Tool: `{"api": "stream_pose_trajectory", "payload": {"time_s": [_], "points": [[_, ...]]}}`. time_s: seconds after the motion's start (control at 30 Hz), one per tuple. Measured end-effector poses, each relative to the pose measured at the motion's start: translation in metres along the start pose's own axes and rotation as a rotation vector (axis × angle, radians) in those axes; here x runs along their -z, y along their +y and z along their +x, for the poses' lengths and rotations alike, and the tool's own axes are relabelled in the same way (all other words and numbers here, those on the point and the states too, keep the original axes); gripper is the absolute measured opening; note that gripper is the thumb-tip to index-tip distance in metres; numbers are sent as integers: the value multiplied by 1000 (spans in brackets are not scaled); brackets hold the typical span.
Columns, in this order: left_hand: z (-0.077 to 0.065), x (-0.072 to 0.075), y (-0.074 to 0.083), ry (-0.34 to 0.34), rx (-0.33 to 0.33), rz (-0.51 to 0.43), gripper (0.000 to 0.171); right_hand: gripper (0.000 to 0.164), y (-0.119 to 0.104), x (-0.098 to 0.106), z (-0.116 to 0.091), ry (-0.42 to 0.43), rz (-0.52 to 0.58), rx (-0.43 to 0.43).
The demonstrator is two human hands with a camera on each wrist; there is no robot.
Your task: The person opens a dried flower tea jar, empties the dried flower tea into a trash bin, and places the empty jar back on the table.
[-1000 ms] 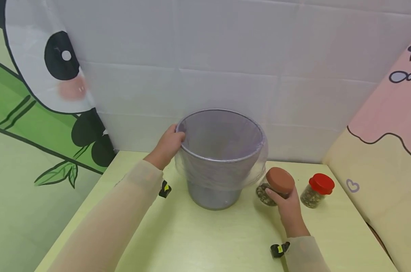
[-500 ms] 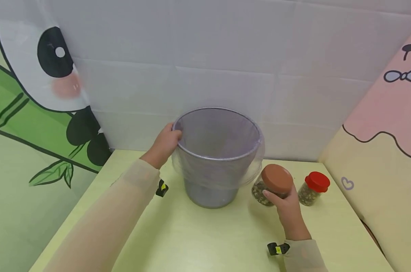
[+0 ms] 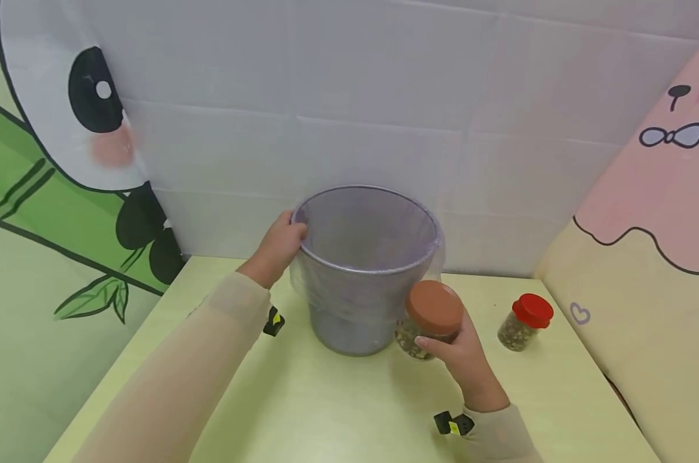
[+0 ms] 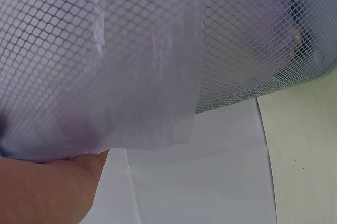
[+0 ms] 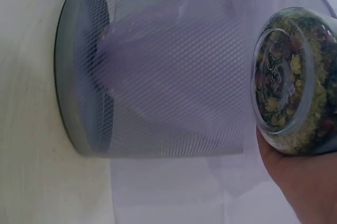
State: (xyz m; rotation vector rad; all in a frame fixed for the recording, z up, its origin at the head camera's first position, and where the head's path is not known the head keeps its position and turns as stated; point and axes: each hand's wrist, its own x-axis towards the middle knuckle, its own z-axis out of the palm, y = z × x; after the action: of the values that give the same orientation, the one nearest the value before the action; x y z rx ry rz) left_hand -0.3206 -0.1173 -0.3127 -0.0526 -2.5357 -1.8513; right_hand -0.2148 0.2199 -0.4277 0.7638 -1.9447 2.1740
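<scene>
Mesh bin (image 3: 349, 331), grey, upright on the table (image 3: 337, 399), roomy round mouth, walls narrowing towards the base. Lined with a thin see-through plastic bag (image 4: 142, 98), faintly purple, edge folded over the rim and hanging loose and wrinkled outside. Both wrist views show the wall as fine diamond netting, solid smooth band round the foot; bag sags inside, and something dark shows low down through the mesh, too blurred to name.

Left hand (image 3: 278, 245) grips the bin's left rim, bag pinched along with it, thumb over the inner side.

Right hand (image 3: 462, 350) grasps a clear jar (image 3: 424, 331), thumb on the near side. Jar is at the bin's front right, tilted, raised off the table; can't tell if it touches the hanging bag. Squat, rounded, capped with a flat matt orange-brown lid (image 3: 436, 307). Inside, a coarse dried mix (image 5: 279, 84): greenish flakes, yellow crumbs, some dark red bits, seen right through the base, which has a raised ring and embossed marks, unreadable.

Further right, well apart from the bin, a smaller clear jar (image 3: 516, 333) stands on the table, glossy red lid (image 3: 534, 310) on, speckled green-brown bits inside. Behind it all, a creased white sheet (image 3: 355, 128). Sleeves (image 3: 175, 366) plain beige
</scene>
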Motion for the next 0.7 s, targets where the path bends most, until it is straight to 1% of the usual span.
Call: {"api": "stream_pose_trajectory", "payload": {"time_s": [0.13,0.27,0.43,0.7], "points": [[0,-1,0,4,-2,-4,69,92,-3,-10,4,-35,11,21],[0,-2,0,8,3,-7,68,95,-8,-19,8,-49,4,40],[1,-2,1,16,-3,-9,69,94,-13,-30,8,-76,5,80],[-1,-1,0,19,3,-10,69,92,-5,-55,12,-134,-47,92]]}}
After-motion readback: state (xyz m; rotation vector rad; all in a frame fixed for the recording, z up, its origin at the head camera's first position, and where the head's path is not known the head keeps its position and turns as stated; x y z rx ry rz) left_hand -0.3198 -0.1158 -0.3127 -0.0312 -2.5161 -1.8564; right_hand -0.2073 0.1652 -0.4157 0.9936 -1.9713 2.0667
